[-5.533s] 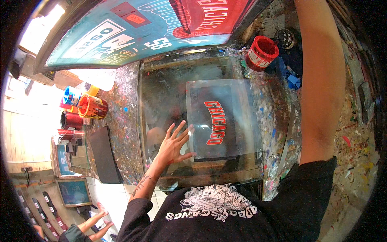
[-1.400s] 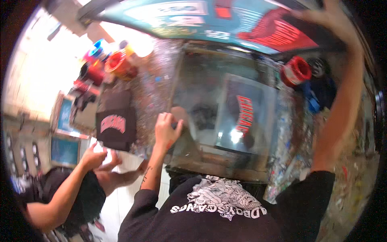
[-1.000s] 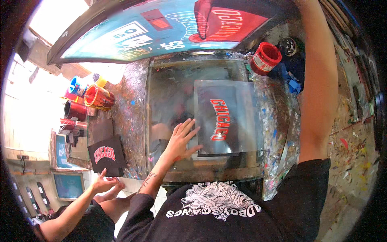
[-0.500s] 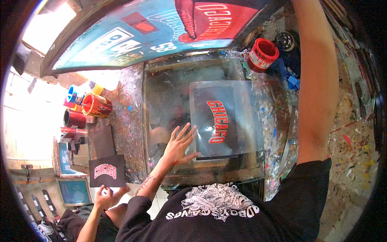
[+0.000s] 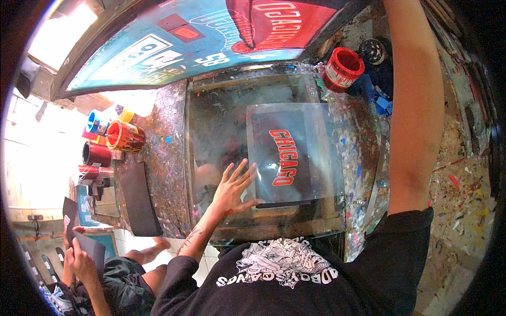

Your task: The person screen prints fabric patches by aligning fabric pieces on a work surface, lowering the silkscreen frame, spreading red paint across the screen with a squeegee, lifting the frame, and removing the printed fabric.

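My left hand [image 5: 234, 185] lies palm down with its fingers spread on the glass-like work surface [image 5: 219, 113]. Its fingertips and thumb reach the left edge of a clear plastic sheet [image 5: 321, 150]. Red, white-edged lettering [image 5: 282, 158] shows in an arc on the sheet, over a dark piece [image 5: 303, 181] that pokes out a little at the near edge. Up the right side stretches my right arm [image 5: 414, 105]; its hand is beyond the top of the picture. Above the work surface hangs a framed printing screen [image 5: 184, 47], teal with a red corner.
At the lower left, a co-worker's hands [image 5: 79, 255] hold dark pieces [image 5: 94, 252]. Another dark piece [image 5: 139, 200] lies on the table's left side. An open red paint tub [image 5: 341, 73] stands at the back right; several paint pots [image 5: 125, 138] stand at the left.
The co-worker's hands have moved left with the printed dark piece, away from the table edge, uncovering more of the dark piece lying there. My left hand has stayed in place.
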The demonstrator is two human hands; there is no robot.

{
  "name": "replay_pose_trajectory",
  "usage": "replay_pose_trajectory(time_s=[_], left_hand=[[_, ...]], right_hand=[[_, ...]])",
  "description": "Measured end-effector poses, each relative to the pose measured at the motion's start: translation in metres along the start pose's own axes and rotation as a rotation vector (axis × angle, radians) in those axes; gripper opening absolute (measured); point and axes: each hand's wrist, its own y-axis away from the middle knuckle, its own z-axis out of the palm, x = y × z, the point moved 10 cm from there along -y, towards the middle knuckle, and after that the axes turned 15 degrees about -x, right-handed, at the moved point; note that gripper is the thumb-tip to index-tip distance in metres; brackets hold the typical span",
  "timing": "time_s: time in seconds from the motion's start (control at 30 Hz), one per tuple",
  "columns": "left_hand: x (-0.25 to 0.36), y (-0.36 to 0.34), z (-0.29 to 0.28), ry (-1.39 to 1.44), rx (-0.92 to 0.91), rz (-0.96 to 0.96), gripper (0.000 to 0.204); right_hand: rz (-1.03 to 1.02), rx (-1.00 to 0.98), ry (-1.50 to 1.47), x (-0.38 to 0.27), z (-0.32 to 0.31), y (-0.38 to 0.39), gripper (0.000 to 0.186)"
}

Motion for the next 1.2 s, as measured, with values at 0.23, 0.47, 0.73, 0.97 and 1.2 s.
replay_pose_trajectory(time_s=[0.23, 0.47, 0.73, 0.97, 1.2], left_hand=[[0.001, 0.001, -0.004, 0.023, -0.001, 0.001, 0.092], [-0.001, 0.001, -0.003, 0.017, -0.005, 0.01, 0.09], [-0.001, 0.001, 0.002, -0.009, -0.038, 0.003, 0.09], [0.0, 0.0, 0.001, -0.021, -0.041, 0.002, 0.089], [-0.002, 0.0, -0.009, 0.126, 0.079, 0.033, 0.072]], right_hand=[[0.0, 0.001, -0.001, -0.001, 0.001, 0.003, 0.066], [-0.001, -0.001, -0.004, -0.003, 0.001, 0.004, 0.067], [-0.004, 0.001, -0.002, -0.004, 0.001, 0.005, 0.068], [-0.005, 0.005, -0.002, -0.002, 0.001, 0.005, 0.07], [-0.003, 0.014, 0.004, -0.001, -0.002, 0.007, 0.071]])
